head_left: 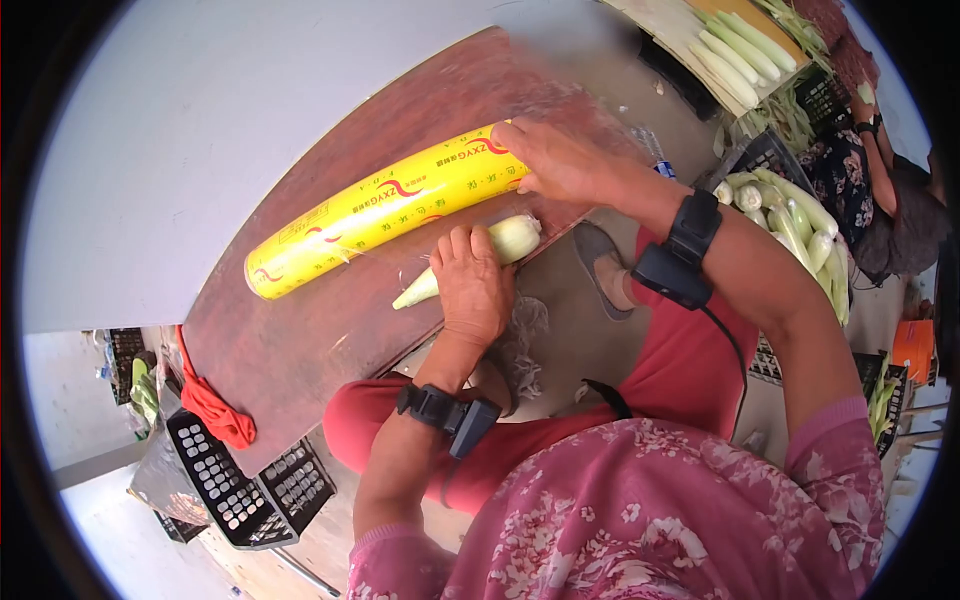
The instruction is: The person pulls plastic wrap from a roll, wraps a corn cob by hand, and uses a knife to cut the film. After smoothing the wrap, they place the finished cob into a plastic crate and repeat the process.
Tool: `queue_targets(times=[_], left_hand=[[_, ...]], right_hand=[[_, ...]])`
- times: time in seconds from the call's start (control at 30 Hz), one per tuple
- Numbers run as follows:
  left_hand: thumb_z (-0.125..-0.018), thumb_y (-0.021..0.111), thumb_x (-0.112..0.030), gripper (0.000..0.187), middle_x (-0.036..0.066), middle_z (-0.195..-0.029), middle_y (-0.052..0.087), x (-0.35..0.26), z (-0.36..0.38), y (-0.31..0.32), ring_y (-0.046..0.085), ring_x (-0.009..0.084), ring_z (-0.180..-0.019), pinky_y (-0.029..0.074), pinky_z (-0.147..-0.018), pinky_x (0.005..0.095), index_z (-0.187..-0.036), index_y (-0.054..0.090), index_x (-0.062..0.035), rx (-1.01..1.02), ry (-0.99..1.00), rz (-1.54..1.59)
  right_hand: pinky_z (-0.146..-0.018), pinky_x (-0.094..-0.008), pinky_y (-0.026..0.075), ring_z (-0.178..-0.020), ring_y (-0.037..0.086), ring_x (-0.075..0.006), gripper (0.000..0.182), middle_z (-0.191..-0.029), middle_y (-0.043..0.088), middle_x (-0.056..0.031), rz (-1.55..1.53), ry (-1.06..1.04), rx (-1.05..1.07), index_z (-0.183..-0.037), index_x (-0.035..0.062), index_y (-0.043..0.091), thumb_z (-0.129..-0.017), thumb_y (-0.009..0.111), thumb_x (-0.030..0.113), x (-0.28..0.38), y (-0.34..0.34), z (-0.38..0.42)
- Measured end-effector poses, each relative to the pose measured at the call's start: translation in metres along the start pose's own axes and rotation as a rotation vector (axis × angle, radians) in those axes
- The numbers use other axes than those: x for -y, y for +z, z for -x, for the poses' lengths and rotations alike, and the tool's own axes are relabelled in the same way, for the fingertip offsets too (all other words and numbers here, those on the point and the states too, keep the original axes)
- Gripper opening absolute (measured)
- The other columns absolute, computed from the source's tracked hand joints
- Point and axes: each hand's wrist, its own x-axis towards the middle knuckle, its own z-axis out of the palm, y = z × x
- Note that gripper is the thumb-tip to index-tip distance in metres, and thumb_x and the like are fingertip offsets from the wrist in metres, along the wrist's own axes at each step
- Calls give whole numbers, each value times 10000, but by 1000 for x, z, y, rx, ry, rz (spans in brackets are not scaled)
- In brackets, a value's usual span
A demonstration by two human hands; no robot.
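Note:
On the reddish table (330, 370) lies a long yellow roll of cling film (370, 215) with red and dark printing, slanting up to the right. My right hand (555, 165) grips its right end, thumb at the lower side and fingers over the top. Just below the roll, my left hand (470, 280) is closed over a pale, husked ear of corn (515, 238). The corn's blunt end shows to the right of the hand and its pointed tip to the left. Its middle is hidden under my fingers. Both wrists wear black straps with small boxes.
A crate of corn ears (790, 220) stands at the right. More ears (740, 55) lie on a surface at upper right, near another person (870, 190). A red cloth (212, 405) hangs at the table's left edge, above a black crate (225, 480). A plastic bottle (655, 155) is beyond my right wrist.

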Motion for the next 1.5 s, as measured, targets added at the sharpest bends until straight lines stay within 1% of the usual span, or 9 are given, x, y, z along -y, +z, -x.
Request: queue_targets(times=[0.27,0.47,0.7,0.87,1.07,1.17,1.27,1.37,1.5], left_hand=[[-652,812,-318,630,89,-1009,533,0,-12,-2,506,291,-973,388,-835,421,-1163,535,-74,3,-12,-26],[-635,812,-297,589,75,-992,547,2,-9,1,509,284,-960,398,-817,415,-1121,560,-79,-43,70,-29],[-604,826,-268,590,70,-976,548,2,-7,1,510,288,-958,402,-809,422,-1103,569,-87,-55,112,-5],[-578,848,-248,588,113,-1125,534,0,-6,1,505,318,-1033,409,-840,439,-1089,588,-115,-38,35,34],[-577,861,-219,529,214,-1436,310,-5,-6,-4,425,413,-1186,411,-918,486,-1042,617,-155,-71,-2,28],[-581,861,-207,517,228,-1501,232,-6,-7,-5,404,424,-1220,410,-924,493,-1033,615,-159,-45,-5,22],[-578,863,-200,517,232,-1524,202,-5,-7,-5,400,421,-1233,407,-918,492,-1029,613,-162,-24,-12,30],[-574,863,-196,521,230,-1532,194,-2,-6,-2,400,414,-1237,401,-911,487,-1031,614,-168,-25,0,52],[-573,862,-197,529,222,-1537,194,-1,-5,-3,402,407,-1240,396,-904,479,-1042,618,-176,-44,11,69]], right_hand=[[-906,-423,450,-1095,521,-392,497,-1152,527,-178,-44,-34,-34,-1166,48,439,-745,686,-43,-9,9,-1],[-870,-455,456,-1073,525,-399,444,-1138,515,-167,-45,-35,-47,-1170,58,439,-786,641,-34,-7,7,-1],[-832,-450,451,-1029,536,-393,474,-1114,517,-172,-81,-71,-60,-1153,60,443,-752,677,-37,-14,9,0],[-779,-425,464,-932,577,-370,414,-1005,572,-160,-108,-144,-95,-1095,44,486,-741,690,-24,-21,7,-3],[-690,-395,489,-778,623,-319,264,-806,611,-136,-189,46,92,-1032,36,525,-788,618,-2,-11,-20,1],[-666,-378,492,-760,640,-262,244,-795,631,-122,-208,197,-17,-1012,24,548,-788,644,37,-34,-17,5],[-606,-360,505,-671,660,-231,180,-765,662,-129,146,152,-151,-922,-12,586,-794,669,82,-78,0,16],[-621,-397,526,-599,670,-269,219,-648,662,-136,168,633,439,-800,-44,656,-801,665,175,-54,-24,19],[-454,-338,500,-412,608,-229,277,-500,598,-160,37,502,277,-601,-25,559,-798,689,121,-81,-4,43]])
